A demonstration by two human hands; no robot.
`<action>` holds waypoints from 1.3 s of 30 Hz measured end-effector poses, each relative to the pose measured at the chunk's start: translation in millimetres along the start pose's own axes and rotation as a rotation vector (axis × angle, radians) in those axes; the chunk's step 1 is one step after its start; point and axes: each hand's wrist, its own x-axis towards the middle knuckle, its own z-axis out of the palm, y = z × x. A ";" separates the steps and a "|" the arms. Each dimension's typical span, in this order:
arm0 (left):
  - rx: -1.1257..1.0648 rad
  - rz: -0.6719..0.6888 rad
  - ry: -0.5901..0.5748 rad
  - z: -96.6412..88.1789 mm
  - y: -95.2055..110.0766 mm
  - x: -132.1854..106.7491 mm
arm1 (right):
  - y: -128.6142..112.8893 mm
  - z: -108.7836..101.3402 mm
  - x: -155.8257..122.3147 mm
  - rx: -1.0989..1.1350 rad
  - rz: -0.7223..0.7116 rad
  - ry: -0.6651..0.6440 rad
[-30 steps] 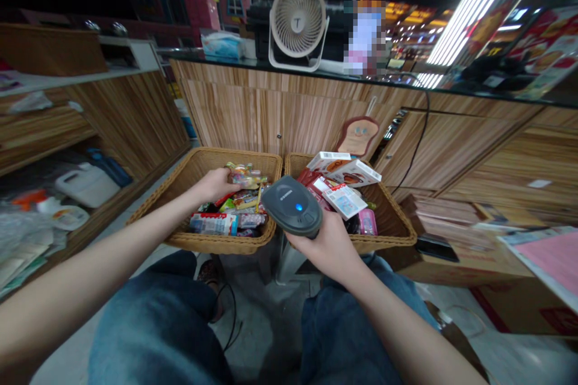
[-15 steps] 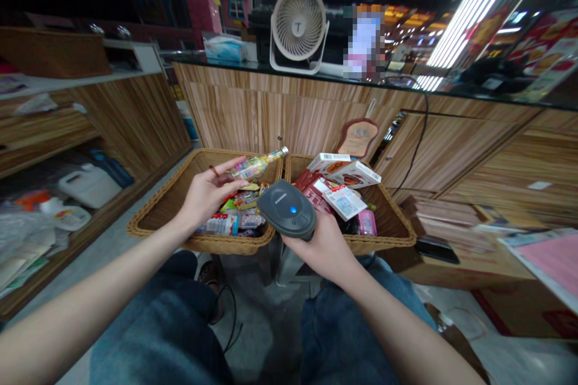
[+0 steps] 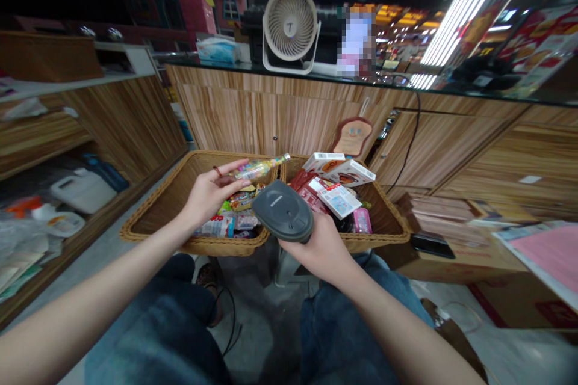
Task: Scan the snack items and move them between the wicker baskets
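Left hand (image 3: 208,195) raised at lower centre, fingers loosely spread, pinching a small candy-filled plastic bottle (image 3: 259,169) above the left wicker basket (image 3: 158,192); right hand (image 3: 323,246) closed around a gray handheld barcode scanner (image 3: 282,210).

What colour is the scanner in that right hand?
The scanner is dark grey, clearest in the head view.

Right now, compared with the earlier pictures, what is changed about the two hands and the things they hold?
The left hand has lifted out of the wicker basket with a small candy bottle pinched in its fingers, above the pile. The right hand still holds the grey barcode scanner, now tilted so its blue light is hidden. The other goods stayed as they were.
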 end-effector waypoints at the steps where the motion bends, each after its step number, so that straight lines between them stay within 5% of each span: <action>1: 0.005 -0.004 -0.026 5.8 2.6 2.3 | -0.2 -0.2 -0.4 0.005 -0.005 0.005; 9: 0.011 0.104 -0.361 94.4 10.1 46.0 | 0.1 -0.3 -0.1 0.002 -0.042 0.067; 13: -0.069 0.153 -0.452 107.7 -1.8 61.0 | -0.2 -2.8 0.8 -0.013 -0.050 0.092; 16: -0.003 0.151 -0.452 79.6 -12.3 60.5 | -1.2 -5.5 1.3 -0.005 -0.070 0.102; 21: 0.459 0.154 -0.430 -4.6 -19.0 48.0 | -2.3 -6.2 1.3 0.012 -0.092 0.101; 27: 0.786 -0.038 -0.626 -81.0 -38.3 32.0 | 0.8 -0.5 2.5 -0.021 -0.071 0.070; 33: 0.776 -0.158 -0.800 -94.4 -58.2 19.3 | 3.6 3.8 4.1 -0.015 -0.040 0.064; 39: 0.710 -0.184 -0.797 -89.3 -62.2 23.8 | 5.3 4.7 3.8 -0.009 -0.044 0.071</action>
